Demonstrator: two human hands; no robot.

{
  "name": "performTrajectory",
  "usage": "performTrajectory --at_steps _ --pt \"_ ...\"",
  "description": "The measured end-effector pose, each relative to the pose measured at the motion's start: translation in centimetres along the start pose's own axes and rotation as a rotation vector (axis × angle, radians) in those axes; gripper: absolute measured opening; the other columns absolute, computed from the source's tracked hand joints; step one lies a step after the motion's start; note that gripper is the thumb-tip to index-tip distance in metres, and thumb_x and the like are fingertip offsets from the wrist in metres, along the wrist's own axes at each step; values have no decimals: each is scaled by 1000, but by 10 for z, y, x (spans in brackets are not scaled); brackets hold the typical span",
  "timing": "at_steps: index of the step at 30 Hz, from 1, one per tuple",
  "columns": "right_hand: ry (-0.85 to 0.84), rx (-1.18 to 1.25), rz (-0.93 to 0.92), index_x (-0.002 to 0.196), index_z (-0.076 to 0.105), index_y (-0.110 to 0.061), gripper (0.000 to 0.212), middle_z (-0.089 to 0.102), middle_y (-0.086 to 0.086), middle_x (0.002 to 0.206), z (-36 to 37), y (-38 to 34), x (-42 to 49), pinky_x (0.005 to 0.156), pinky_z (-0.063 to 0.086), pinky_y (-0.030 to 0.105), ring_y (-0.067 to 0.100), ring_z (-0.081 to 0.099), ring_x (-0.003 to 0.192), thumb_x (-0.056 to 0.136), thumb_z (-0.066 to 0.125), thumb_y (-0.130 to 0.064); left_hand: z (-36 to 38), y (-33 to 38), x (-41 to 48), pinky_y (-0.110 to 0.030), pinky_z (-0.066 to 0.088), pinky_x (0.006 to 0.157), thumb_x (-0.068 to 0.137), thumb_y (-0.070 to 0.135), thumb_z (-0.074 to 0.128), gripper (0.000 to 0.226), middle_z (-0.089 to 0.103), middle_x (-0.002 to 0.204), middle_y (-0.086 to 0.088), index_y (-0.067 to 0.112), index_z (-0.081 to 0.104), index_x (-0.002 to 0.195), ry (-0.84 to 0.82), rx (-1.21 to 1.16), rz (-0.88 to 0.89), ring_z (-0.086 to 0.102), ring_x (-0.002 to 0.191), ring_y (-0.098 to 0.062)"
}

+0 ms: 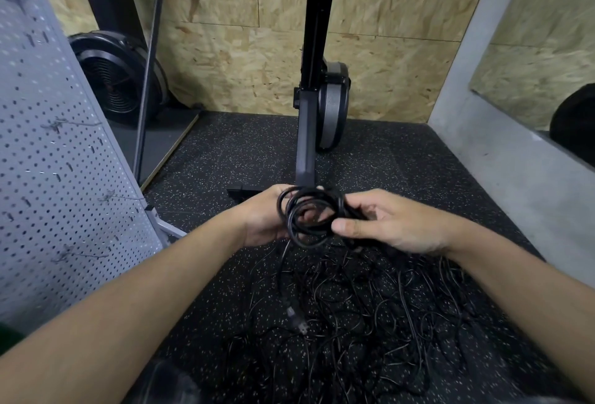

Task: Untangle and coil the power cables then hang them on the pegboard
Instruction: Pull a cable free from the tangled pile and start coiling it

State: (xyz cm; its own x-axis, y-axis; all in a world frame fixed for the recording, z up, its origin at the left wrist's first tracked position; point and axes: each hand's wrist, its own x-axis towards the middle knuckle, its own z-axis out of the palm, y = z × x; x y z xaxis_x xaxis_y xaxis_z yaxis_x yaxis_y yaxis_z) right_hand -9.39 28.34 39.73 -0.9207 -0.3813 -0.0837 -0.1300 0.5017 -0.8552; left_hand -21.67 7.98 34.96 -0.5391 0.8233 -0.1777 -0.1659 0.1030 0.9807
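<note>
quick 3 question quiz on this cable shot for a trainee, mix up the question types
1. Which hand or hands hold the coiled cable?
2. The pegboard stands on the person's: A left, B right, C straight ahead.
3. True or false: the coiled cable already hangs on the pegboard.

Key
1. Both: the left hand and the right hand.
2. A.
3. False. The hands hold it in front of the person, and a tangled pile lies on the floor below.
</note>
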Motion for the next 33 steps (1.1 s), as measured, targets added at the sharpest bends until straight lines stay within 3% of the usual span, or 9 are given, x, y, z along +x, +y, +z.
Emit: performTrajectory --at_steps 4,7,11,13,15,18,23,28,33 --pt "178 -3 19 124 70 -17 28 69 -12 89 -9 8 0 74 50 25 7 62 84 103 58 -32 13 1 1 -17 37 43 110 12 45 24 55 75 -2 11 66 99 31 -145 -95 42 59 -8" --pt "351 2 75 122 68 -17 26 76 4 105 -4 16 7 76 60 34 18 71 97 106 56 -34 26 -6 5 -16 26 40 114 22 38 34 45 68 2 19 71 107 18 -114 -158 31 52 -7" --pt "581 -290 204 110 59 -22 39 69 7 90 -3 30 12 80 59 54 26 68 83 99 55 -59 46 -11 10 -19 36 44 114 38 33 40 51 71 3 19 67 120 158 643 -50 43 47 -5" --pt "623 -323 246 113 52 -21 35 62 4 80 -2 33 12 75 57 39 21 64 75 101 57 -53 56 -13 11 -22 41 55 114 36 34 38 60 82 -2 17 66 121 147 807 -41 54 60 -5" --pt "620 -400 272 116 45 -17 32 59 0 80 1 33 11 60 44 18 14 59 70 103 59 -43 64 -13 10 -28 41 68 114 33 35 34 67 101 -13 15 63 123 97 913 -63 62 80 -21" --pt "637 -418 293 115 36 -18 33 58 0 85 -1 40 9 57 42 19 14 57 69 104 61 -37 67 -4 10 -30 39 71 114 30 37 30 69 107 -19 10 59 116 94 1087 -36 58 81 -28" --pt "654 -480 241 116 34 -22 34 53 -3 89 -5 45 10 62 40 20 16 57 71 103 60 -39 56 2 8 -31 35 63 113 31 41 29 57 77 -2 13 58 97 166 1120 118 50 62 -17" --pt "565 -441 322 129 30 -25 38 58 9 100 -12 49 2 76 46 45 21 63 78 105 56 -40 38 7 -1 -29 42 58 109 31 52 22 63 76 5 17 69 106 183 1176 304 55 61 -9" --pt "283 -522 343 141 38 -24 36 59 -11 100 -9 50 -1 69 42 26 2 57 87 109 49 -36 28 4 -6 -41 55 73 105 35 59 21 71 90 7 19 72 104 204 1249 498 66 80 -15"
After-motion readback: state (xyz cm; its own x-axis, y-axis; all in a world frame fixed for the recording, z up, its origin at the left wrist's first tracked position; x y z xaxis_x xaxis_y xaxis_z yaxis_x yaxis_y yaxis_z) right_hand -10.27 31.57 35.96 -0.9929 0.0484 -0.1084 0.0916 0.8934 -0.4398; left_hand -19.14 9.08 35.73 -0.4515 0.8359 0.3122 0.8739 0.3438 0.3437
